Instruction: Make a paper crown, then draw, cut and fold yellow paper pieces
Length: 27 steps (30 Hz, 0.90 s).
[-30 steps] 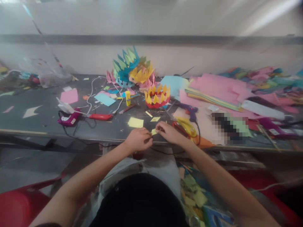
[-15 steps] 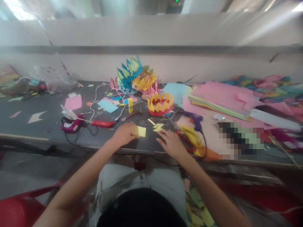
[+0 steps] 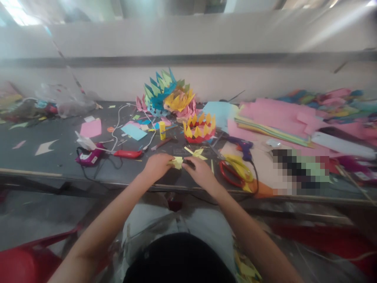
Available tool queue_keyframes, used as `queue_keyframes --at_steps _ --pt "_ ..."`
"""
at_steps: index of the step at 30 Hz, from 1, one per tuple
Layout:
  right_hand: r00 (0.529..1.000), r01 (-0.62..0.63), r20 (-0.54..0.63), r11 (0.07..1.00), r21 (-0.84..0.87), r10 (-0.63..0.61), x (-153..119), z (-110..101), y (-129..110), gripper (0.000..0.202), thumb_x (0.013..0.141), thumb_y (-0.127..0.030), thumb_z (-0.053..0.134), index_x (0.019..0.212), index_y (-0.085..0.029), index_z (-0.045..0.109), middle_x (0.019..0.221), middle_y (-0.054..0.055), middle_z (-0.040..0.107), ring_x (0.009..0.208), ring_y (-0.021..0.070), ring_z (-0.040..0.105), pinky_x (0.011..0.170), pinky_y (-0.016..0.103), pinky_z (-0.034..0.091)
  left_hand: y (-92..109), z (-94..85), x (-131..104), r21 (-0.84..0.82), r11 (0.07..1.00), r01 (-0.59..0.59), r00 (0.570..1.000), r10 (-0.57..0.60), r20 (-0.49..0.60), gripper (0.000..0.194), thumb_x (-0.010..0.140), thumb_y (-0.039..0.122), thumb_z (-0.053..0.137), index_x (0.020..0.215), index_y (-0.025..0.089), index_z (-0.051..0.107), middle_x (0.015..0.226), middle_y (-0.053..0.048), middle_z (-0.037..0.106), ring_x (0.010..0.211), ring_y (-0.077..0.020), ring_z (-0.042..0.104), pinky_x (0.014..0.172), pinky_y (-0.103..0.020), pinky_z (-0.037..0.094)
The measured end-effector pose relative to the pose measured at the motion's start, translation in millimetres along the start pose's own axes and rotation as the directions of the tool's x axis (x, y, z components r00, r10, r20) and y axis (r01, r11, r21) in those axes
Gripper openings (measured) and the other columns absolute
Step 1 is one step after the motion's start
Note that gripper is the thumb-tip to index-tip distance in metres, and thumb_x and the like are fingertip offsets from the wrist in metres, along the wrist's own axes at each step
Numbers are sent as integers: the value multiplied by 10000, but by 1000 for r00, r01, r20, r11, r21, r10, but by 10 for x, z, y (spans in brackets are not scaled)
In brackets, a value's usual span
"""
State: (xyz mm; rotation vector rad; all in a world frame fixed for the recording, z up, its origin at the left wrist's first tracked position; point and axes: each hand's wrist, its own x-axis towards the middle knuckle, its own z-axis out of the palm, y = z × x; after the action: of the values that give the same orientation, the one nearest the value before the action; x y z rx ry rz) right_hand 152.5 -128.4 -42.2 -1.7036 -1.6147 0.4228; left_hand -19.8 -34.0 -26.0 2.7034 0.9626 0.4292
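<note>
Near the table's front edge, my left hand (image 3: 158, 166) pinches the left side of a small yellow paper (image 3: 177, 162). My right hand (image 3: 200, 171) is closed at the same paper's right edge, its fingertips together. Just beyond the right hand lie some folded yellow paper pieces (image 3: 199, 153). A red and yellow paper crown (image 3: 199, 135) stands behind them, with a yellow glue stick (image 3: 162, 130) upright to its left. Scissors with red and yellow handles (image 3: 231, 173) rest to the right of my right hand.
A purple glue gun (image 3: 241, 144) with a black cord lies at the right, before stacked pink sheets (image 3: 273, 118). On the left are a purple power strip (image 3: 90, 157) and a red tool (image 3: 128, 153). More paper crowns (image 3: 161, 94) stand at the back.
My right hand has moved left from the folded yellow pieces to the yellow paper in my left hand. The paper now shows smaller between both hands.
</note>
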Motion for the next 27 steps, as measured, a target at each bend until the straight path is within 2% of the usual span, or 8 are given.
queue_keyframes --at_steps 4,9,11,14,16,20,25,27 --pt "998 -67 19 981 182 64 83 75 28 332 835 -376 509 1074 -154 569 822 62 666 723 172 624 660 301 493 111 33 -66 -84 996 -33 998 28 -56 163 784 222 628 940 226 674 947 -53 696 910 -212 630 814 -303 479" --pt "993 -113 69 946 305 97 71 -25 63 425 783 -364 556 1150 -149 535 697 6 610 602 139 563 583 269 461 161 84 -60 -290 957 -4 989 -40 -143 465 771 272 655 1216 214 533 1240 -94 574 1052 -211 579 834 -314 501" --pt "989 -135 98 940 314 109 32 -114 62 456 748 -363 597 1148 -149 552 667 -6 598 565 131 533 567 268 447 140 105 -43 -375 927 19 989 -72 -127 411 792 272 626 1186 179 557 1101 -88 650 873 -175 642 706 -269 529" --pt "982 -168 136 939 301 132 -24 -229 56 444 714 -348 629 1103 -136 599 654 -5 604 557 129 526 573 276 448 121 126 -30 -467 884 30 994 -77 -80 195 825 301 580 922 164 680 779 -15 710 653 -131 641 596 -219 511" --pt "979 -183 144 940 287 147 -48 -274 57 423 707 -342 632 1074 -132 622 672 7 623 582 138 549 591 285 459 121 138 -26 -504 863 30 994 -77 -72 200 834 318 563 825 170 697 739 1 714 660 -132 643 598 -210 503" --pt "979 -190 122 948 253 164 -63 -314 80 345 712 -326 629 1009 -152 656 723 28 665 658 166 604 651 305 482 87 155 -1 -517 853 71 981 -155 -121 211 844 288 531 891 158 690 767 -22 718 668 -148 643 606 -233 508" --pt "981 -182 101 959 215 164 -53 -335 145 282 712 -303 644 950 -154 669 748 42 699 713 192 650 690 313 502 23 130 15 -477 877 59 954 -190 -231 304 840 110 424 1060 161 626 1191 -91 609 1085 -192 564 920 -334 453" --pt "982 -174 106 963 204 154 -48 -328 167 271 719 -300 642 943 -150 669 767 50 713 728 196 664 685 303 507 39 132 0 -472 881 23 967 -140 -213 338 831 103 436 1127 161 590 1247 -98 570 1113 -189 546 926 -331 448"
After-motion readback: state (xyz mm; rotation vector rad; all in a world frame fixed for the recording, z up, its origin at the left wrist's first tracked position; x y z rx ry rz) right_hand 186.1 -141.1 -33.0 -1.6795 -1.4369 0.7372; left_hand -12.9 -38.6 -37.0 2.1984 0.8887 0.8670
